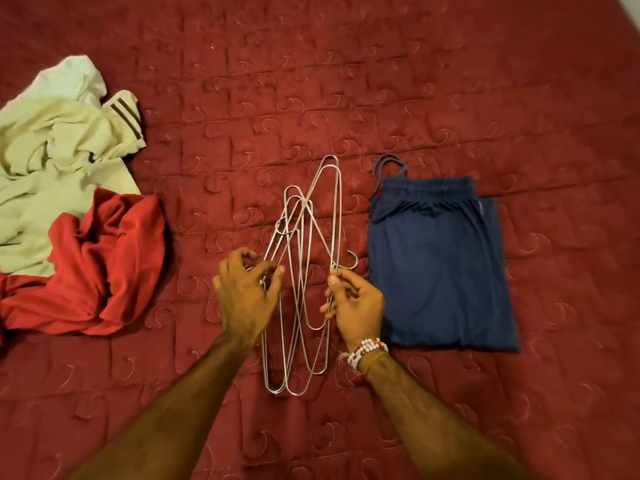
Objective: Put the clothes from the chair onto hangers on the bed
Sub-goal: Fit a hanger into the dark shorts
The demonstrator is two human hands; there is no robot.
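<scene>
— Head view: what step are we looking at?

— We are sorting hardware, by our reading. A tangle of wire hangers [302,271] lies on the red quilted bed [346,81], hooks towards us, and both hands are on it. The left hand [247,296] curls its fingers [273,271] over the hook ends on that side. The right hand [356,306], beaded bracelet [367,348] at the wrist, pinches a single wire between thumb and fingers just below its hook.

— And the clothes?

— No chair shows. We see navy shorts [440,268] folded flat just beside the hangers on the right. On the left, well apart, a red garment [104,265], a cream garment [52,161] and a white one [69,77] lie heaped, overlapping. Nothing is hung yet.

— So what does the next move call for?

— We judge that one hanger must come free. The wires cross and interlock, so the left hand should pin the rest down while the right hand slides its wire out along its length, not straight up. Then we'd take that hanger to the shorts, the nearest piece.
</scene>
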